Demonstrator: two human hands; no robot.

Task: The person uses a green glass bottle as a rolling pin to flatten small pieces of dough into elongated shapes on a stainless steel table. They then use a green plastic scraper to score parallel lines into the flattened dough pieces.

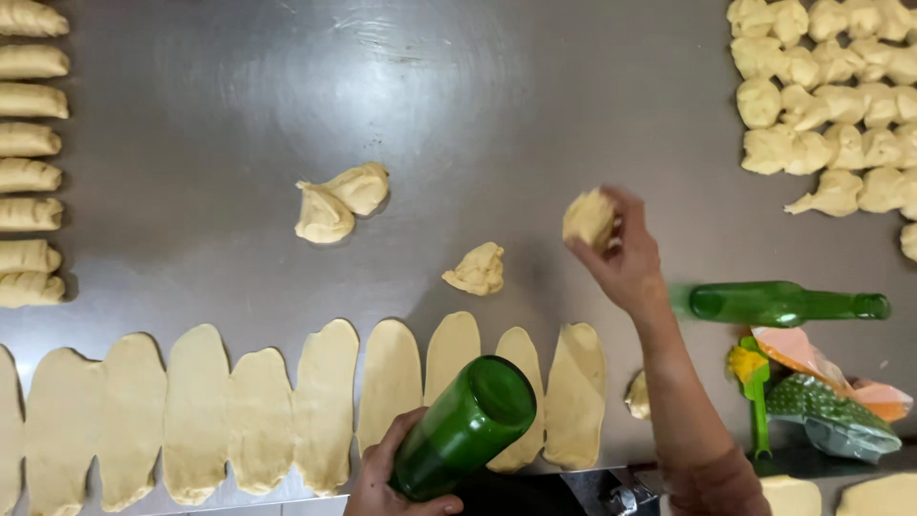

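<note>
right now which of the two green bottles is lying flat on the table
The green bottle on the right, lying on its side beside the plastic bags. The other green bottle is off the table, gripped in the left hand.

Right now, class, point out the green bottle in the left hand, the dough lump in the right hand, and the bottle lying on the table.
Held green bottle (465,427), head view, glass side.
Dough lump (587,218), head view, middle.
Lying green bottle (778,304), head view, body.
</note>
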